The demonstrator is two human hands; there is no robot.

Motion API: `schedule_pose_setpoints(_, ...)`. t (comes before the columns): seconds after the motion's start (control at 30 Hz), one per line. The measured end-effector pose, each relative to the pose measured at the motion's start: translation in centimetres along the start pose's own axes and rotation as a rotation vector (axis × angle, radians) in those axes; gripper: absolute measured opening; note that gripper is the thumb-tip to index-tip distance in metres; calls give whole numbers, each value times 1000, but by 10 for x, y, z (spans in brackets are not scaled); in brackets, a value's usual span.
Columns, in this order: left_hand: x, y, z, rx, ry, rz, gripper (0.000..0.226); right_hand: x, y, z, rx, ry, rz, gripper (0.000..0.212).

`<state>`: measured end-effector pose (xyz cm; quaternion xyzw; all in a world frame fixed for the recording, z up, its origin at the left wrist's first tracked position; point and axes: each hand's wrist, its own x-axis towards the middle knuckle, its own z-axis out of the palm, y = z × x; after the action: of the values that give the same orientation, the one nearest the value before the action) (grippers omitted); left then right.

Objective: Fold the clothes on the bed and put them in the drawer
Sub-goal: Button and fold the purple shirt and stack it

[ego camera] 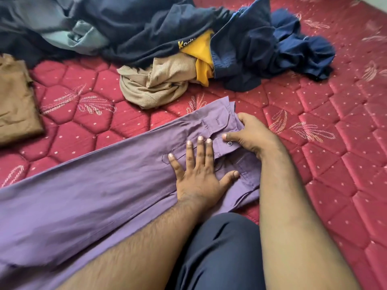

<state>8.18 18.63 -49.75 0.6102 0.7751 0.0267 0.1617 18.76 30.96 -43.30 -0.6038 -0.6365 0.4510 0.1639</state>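
Observation:
Purple trousers [94,185] lie stretched across the red quilted mattress [335,164], legs running to the lower left, waistband at the right. My left hand [199,174] presses flat on them near the back pocket, fingers straight and spread. My right hand [251,137] grips the waistband by its button, thumb on top and fingers curled under the edge. A pile of unfolded clothes [188,38] sits beyond: navy garments, a yellow one, a beige one [157,84]. No drawer is in view.
A folded brown garment [16,105] lies at the left edge of the mattress. Grey fabric [73,36] is bunched at the back left. My knee in dark trousers [219,252] is at the bottom, between my forearms.

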Motion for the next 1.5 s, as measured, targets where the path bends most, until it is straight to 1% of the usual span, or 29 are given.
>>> schedule_pose_setpoints(0.03,0,-3,0,-92,21,18,103,-1,-8,0,-94,5,-17,26)
schedule_pose_setpoints(0.07,-2,-7,-3,-305,69,47,99,-4,-19,1,-236,16,-40,25)
schedule_pose_setpoints(0.1,-6,-9,-14,-652,161,72,93,-11,-34,2,-381,35,-57,23)
schedule_pose_setpoints(0.13,-12,-14,-24,-1094,261,22,83,-22,-49,9,-460,36,-78,21)
schedule_pose_setpoints(0.17,-18,-21,-37,-1530,332,-132,72,-34,-66,18,-460,-20,-115,19)
schedule_pose_setpoints(0.2,-24,-29,-46,-1896,299,-309,60,-47,-79,28,-324,-143,-146,16)
schedule_pose_setpoints(0.23,-28,-37,-52,-2135,198,-452,51,-62,-89,37,-112,-302,-132,12)
schedule_pose_setpoints(0.27,-32,-44,-54,-2251,59,-513,58,-78,-94,44,101,-434,-84,12)
schedule_pose_setpoints(0.3,-39,-50,-55,-2306,-34,-506,72,-91,-93,46,254,-483,-58,17)
schedule_pose_setpoints(0.33,-41,-53,-55,-2328,-110,-458,86,-94,-87,42,348,-418,-63,20)
schedule_pose_setpoints(0.4,-45,-50,-63,-2317,-287,-396,98,-84,-65,32,477,-87,-39,25)
schedule_pose_setpoints(0.43,-46,-47,-67,-2286,-336,-417,94,-74,-52,29,450,77,-1,27)
schedule_pose_setpoints(0.47,-44,-47,-65,-2254,-353,-447,84,-64,-38,29,363,170,55,28)
schedule_pose_setpoints(0.5,-42,-46,-66,-2224,-336,-446,70,-58,-32,31,249,186,110,25)
schedule_pose_setpoints(0.57,-35,-47,-55,-2155,-151,-468,47,-54,-24,39,152,-14,261,19)
schedule_pose_setpoints(0.6,-32,-47,-50,-2115,-57,-487,42,-58,-25,43,169,-130,328,19)
schedule_pose_setpoints(0.67,-29,-43,-48,-2075,30,-496,37,-61,-29,47,190,-204,341,21)
schedule_pose_setpoints(0.77,-28,-35,-52,-2085,62,-480,36,-52,-29,57,196,-70,173,23)
schedule_pose_setpoints(0.87,-14,-27,-57,-2064,74,-460,34,-38,-28,60,-12,181,25,13)
schedule_pose_setpoints(0.93,1,-20,-61,-2046,90,-426,31,-33,-29,57,-128,303,-7,4)
schedule_pose_setpoints(0.97,6,-19,-62,-2028,99,-424,31,-32,-28,56,-139,319,9,10)
schedule_pose_setpoints(1.07,12,-24,-53,-1917,127,-430,39,-29,-12,60,-169,186,122,18)
schedule_pose_setpoints(1.13,14,-28,-44,-1891,154,-412,48,-26,-3,60,-89,123,180,28)
schedule_pose_setpoints(1.23,17,-32,-37,-1804,306,-451,61,-25,-2,57,8,126,137,32)
schedule_pose_setpoints(1.33,2,-37,-40,-1611,411,-428,85,-31,1,54,24,75,101,30)
schedule_pose_setpoints(1.37,-5,-39,-43,-1504,439,-412,91,-36,0,52,1,16,111,34)
schedule_pose_setpoints(1.43,-22,-46,-55,-1121,477,-452,97,-52,-4,46,-97,-107,117,56)
schedule_pose_setpoints(1.47,-28,-51,-59,-920,495,-485,93,-59,-6,45,-151,-138,114,67)
schedule_pose_setpoints(1.5,-34,-58,-65,-820,512,-490,84,-70,-14,46,-193,-133,104,73)
